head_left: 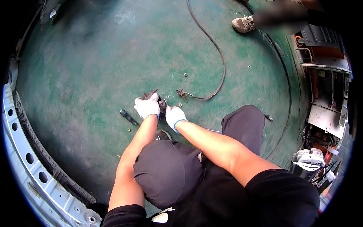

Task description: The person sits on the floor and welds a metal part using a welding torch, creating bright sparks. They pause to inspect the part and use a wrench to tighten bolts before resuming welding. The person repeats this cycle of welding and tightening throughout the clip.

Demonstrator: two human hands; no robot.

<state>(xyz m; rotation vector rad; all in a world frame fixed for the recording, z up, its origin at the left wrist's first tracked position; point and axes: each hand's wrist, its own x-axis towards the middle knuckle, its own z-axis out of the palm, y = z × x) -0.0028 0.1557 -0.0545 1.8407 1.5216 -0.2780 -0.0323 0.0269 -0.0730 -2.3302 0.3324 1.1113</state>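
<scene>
Head view: left hand (146,107) pinches a dark part (162,107); whether right hand (175,116) does, I cannot tell. Uneven force might make it slip.

L fingers (154,98) & R fingers (169,110), gloved, at dk. part (162,103) over grn. flr. (113,72)

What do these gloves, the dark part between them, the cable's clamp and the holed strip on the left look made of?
Gloves: likely fabric, matte white, blue-edged cuffs.
Dark part: perhaps metal, dull and grimy; gloves hide much of it.
Clamp: seemingly metal, its dull brownish surface suggesting rust.
Holed strip: probably painted sheet metal, pale blue, with bright highlights and round holes.
</scene>
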